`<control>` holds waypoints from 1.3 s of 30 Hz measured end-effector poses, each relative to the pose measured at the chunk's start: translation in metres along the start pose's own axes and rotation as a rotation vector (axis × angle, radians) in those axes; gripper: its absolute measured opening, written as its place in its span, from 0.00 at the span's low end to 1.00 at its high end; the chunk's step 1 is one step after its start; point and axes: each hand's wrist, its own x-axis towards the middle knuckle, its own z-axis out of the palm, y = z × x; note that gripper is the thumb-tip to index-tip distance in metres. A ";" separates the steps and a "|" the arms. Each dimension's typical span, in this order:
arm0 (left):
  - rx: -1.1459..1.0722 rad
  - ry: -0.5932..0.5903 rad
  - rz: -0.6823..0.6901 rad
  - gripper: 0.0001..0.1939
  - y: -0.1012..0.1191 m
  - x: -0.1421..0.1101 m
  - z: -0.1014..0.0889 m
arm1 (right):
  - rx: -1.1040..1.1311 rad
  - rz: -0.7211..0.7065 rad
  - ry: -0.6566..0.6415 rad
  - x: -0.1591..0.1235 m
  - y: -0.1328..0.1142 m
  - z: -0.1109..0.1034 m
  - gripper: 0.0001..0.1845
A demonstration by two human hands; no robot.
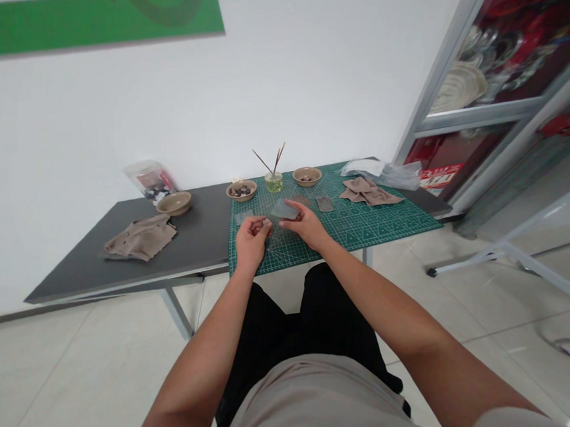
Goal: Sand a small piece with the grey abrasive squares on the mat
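Note:
My right hand [305, 224] is shut on a flat grey slab-like piece [285, 209], possibly stone or tinted glass, and holds it above a green cutting mat [387, 228]. My left hand [251, 240] is curled beside it, pinching a small dark object [259, 225] that my fingers mostly hide. Near my left fingertips, a small translucent square [243, 217] lies on the mat. A brownish flat piece [301, 200] and a grey flat piece [323, 203] lie on the mat beyond my right hand.
Beyond the hands stand a bowl of pebbles [241, 190], a glass jar of liquid with thin sticks [274, 182] and a second bowl [306, 176]. Beige cloths [368, 192] [140, 239] lie on the grey table [124, 262], with a third bowl [173, 203] and a bag [150, 181] behind.

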 end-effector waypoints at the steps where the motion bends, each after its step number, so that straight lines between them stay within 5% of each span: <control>1: 0.014 0.002 -0.005 0.11 0.000 0.000 0.000 | -0.011 -0.002 -0.029 0.000 0.001 0.000 0.42; 9: 0.113 -0.031 -0.007 0.11 0.002 -0.002 0.001 | -0.230 -0.081 0.108 -0.008 -0.007 0.001 0.16; 22: 0.190 -0.035 -0.048 0.06 0.000 0.001 0.001 | 0.107 -0.009 0.039 -0.002 -0.001 0.004 0.16; 30: 0.125 -0.038 -0.021 0.10 -0.001 0.004 -0.003 | -0.061 -0.053 0.106 0.000 0.005 0.003 0.15; 36: 0.013 0.007 -0.068 0.13 -0.007 0.006 -0.005 | -0.266 -0.011 0.014 0.003 0.005 0.001 0.17; 39: 0.023 0.043 -0.075 0.12 -0.009 0.006 -0.005 | -0.475 -0.161 0.274 0.000 0.003 0.003 0.29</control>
